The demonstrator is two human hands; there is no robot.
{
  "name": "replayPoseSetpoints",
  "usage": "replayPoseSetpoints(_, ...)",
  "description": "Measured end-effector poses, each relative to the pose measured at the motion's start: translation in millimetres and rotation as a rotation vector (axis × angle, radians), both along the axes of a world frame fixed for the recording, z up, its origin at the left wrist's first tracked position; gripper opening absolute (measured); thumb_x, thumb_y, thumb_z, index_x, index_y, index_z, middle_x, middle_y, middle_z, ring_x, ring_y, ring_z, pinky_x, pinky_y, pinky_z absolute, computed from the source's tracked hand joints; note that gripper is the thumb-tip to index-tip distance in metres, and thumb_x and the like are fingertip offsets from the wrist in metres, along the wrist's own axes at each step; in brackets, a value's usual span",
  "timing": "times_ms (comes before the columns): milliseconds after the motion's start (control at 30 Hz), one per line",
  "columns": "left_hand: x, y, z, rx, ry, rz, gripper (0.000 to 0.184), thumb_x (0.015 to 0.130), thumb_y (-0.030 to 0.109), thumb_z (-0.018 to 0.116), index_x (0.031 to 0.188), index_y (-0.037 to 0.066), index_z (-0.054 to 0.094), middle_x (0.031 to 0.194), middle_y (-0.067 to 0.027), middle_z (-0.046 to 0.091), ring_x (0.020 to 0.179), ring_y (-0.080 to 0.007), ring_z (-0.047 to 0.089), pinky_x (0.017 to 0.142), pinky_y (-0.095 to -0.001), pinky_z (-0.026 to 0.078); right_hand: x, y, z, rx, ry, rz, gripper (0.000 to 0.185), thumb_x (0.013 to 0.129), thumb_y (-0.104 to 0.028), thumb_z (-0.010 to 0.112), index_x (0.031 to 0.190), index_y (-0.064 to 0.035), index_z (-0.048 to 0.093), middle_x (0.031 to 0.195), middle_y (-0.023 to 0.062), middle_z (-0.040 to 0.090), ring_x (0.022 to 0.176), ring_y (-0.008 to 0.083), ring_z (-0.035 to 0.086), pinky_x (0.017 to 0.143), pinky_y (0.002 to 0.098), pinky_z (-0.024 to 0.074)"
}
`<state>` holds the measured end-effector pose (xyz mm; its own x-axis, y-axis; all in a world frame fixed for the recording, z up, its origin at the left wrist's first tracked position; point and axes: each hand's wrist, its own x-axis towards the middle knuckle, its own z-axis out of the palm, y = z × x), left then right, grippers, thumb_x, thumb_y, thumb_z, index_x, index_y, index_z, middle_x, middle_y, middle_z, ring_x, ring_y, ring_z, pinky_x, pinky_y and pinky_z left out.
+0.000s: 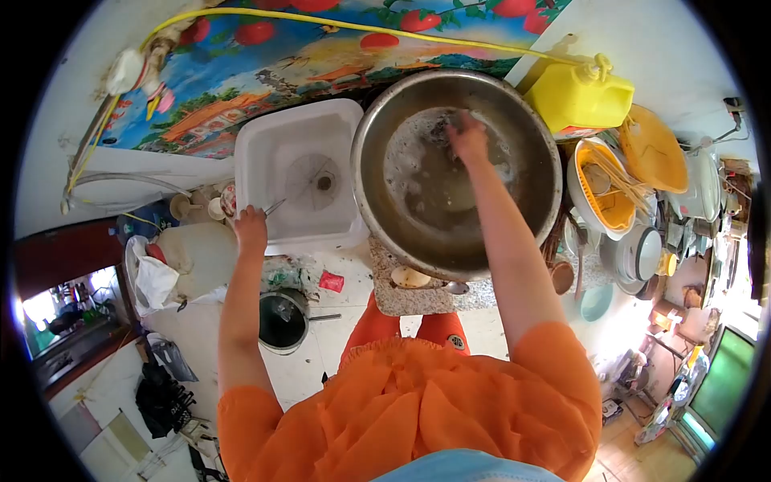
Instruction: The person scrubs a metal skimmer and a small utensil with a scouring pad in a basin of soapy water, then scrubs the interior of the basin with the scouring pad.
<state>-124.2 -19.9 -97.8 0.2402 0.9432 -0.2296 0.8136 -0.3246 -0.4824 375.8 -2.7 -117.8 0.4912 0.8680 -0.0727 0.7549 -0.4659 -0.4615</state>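
Observation:
My right hand (468,138) reaches into a large metal basin (360,173) of cloudy, sudsy water. Its fingers are closed round a dark grey scouring pad (442,131) at the far side of the basin; the pad's shape is partly lost in the foam. At the left rim of the white sink (255,132), my left hand (250,226) is closed on the thin metal handle of a wire strainer (303,183). The strainer's round mesh lies inside the sink, beside and partly over the drain (324,182).
A yellow jug (580,96) stands right of the basin, near a white bowl with an orange colander (614,210). Two small pale discs lie along the granite counter edge (434,301). A dark bucket (281,321) is on the floor. A yellow hose (353,22) crosses the wall.

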Motion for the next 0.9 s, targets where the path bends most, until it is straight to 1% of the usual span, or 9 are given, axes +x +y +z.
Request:
replayPoseSetpoints(167,35,12,14,0.121,-0.245,-0.124,0.032,0.076,0.015,0.053,0.108,0.012,0.056,0.099,-0.0102,0.052,0.093,-0.0246,0.052,0.073,-0.0365,0.045,-48,-23,-5,-0.211,0.054,0.514,0.042,0.076,-0.008,0.053,0.115,-0.021,0.049,0.116,0.0087,0.045,0.109,0.0324,0.043,0.085,0.0408,0.0433)
replayPoseSetpoints(233,86,15,41,-0.017,-0.679,-0.035,0.039,0.077,0.019,0.057,0.115,0.009,0.051,0.103,-0.0135,0.053,0.091,-0.0264,0.054,0.074,-0.0367,0.045,-37,-36,-1,-0.309,0.215,0.526,0.043,0.074,-0.006,0.055,0.114,-0.0202,0.05,0.118,0.0068,0.043,0.11,0.0326,0.042,0.085,0.042,0.0433)
replayPoseSetpoints(300,135,13,44,-0.199,-1.136,0.15,0.044,0.078,0.027,0.06,0.115,0.005,0.05,0.099,-0.0167,0.054,0.081,-0.0284,0.057,0.071,-0.0372,0.046,-15,-54,2,-0.148,0.24,0.379,0.042,0.072,-0.006,0.057,0.112,-0.0189,0.052,0.118,0.0073,0.043,0.109,0.0318,0.042,0.086,0.0431,0.0433)
replayPoseSetpoints(333,162,9,50,-0.219,-1.185,0.184,0.046,0.078,0.029,0.06,0.115,0.004,0.049,0.098,-0.0177,0.055,0.078,-0.0298,0.057,0.07,-0.0377,0.046,-7,-61,5,-0.068,0.248,0.308,0.041,0.072,-0.006,0.058,0.111,-0.0182,0.052,0.118,0.0076,0.043,0.109,0.0313,0.043,0.086,0.0436,0.0432)
replayPoseSetpoints(433,207,9,40,-0.256,-1.285,0.231,0.042,0.079,0.028,0.059,0.11,0.001,0.05,0.096,-0.0201,0.056,0.075,-0.0325,0.058,0.07,-0.0386,0.046,-23,-76,14,-0.018,-0.216,0.227,0.039,0.07,-0.006,0.06,0.107,-0.0167,0.055,0.108,0.0109,0.049,0.101,0.0294,0.049,0.083,0.0424,0.0438)
replayPoseSetpoints(533,230,9,43,-0.258,-1.317,0.301,0.033,0.079,0.023,0.057,0.102,-0.001,0.05,0.092,-0.0216,0.057,0.079,-0.0341,0.058,0.071,-0.0394,0.045,-7,-64,8,-0.116,-0.199,0.466,0.037,0.07,-0.009,0.062,0.106,-0.0144,0.055,0.107,0.0133,0.049,0.098,0.0334,0.049,0.082,0.0415,0.0432)
replayPoseSetpoints(733,236,-13,46,-0.171,-1.431,0.407,0.02,0.08,0.015,0.054,0.091,-0.001,0.05,0.085,-0.0204,0.059,0.08,-0.0339,0.058,0.07,-0.0385,0.044,-15,-29,29,0.226,0.326,0.339,0.031,0.072,-0.007,0.06,0.103,-0.0094,0.055,0.101,0.013,0.05,0.093,0.0329,0.051,0.082,0.042,0.0419)
replayPoseSetpoints(833,235,-28,43,-0.156,-1.553,0.459,0.019,0.081,0.014,0.054,0.092,0.0,0.05,0.083,-0.0189,0.06,0.077,-0.0317,0.058,0.069,-0.0372,0.044,-32,7,2,0.315,0.115,-0.06,0.028,0.073,-0.005,0.057,0.101,-0.009,0.055,0.096,0.0143,0.052,0.092,0.0314,0.052,0.08,0.0434,0.0417)
replayPoseSetpoints(900,239,-31,41,-0.103,-1.629,0.47,0.02,0.081,0.014,0.054,0.094,0.0,0.051,0.081,-0.018,0.06,0.075,-0.0301,0.059,0.067,-0.0364,0.044,-51,34,-20,0.372,0.275,-0.174,0.033,0.073,-0.006,0.058,0.105,-0.0073,0.054,0.104,0.0194,0.047,0.094,0.0364,0.05,0.082,0.0425,0.0417)
